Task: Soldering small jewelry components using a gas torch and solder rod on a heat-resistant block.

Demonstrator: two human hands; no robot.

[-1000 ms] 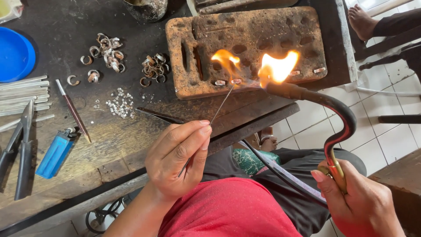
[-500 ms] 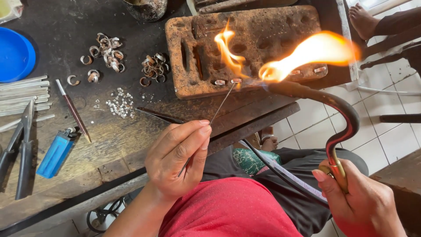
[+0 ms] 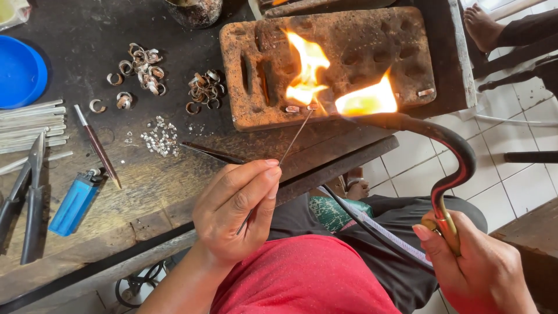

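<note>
Head view: we are pinching a thin metal wire (image 3: 295, 136) between the thumb and fingertips of our left hand (image 3: 238, 209), its tip touching a small pale piece (image 3: 292, 109) on the pitted, scorched firebrick (image 3: 372, 46). Our right hand (image 3: 476, 273) is clamped around the brass grip of a curved torch (image 3: 453, 157), whose orange flame (image 3: 366, 100) is licking the brick beside the wire's tip. The soldering looks under way, with further small pieces lying on the brick. Curled metal rings (image 3: 203, 90) are waiting in heaps on the blackened bench (image 3: 87, 35), near a blue lighter (image 3: 74, 203).
</note>
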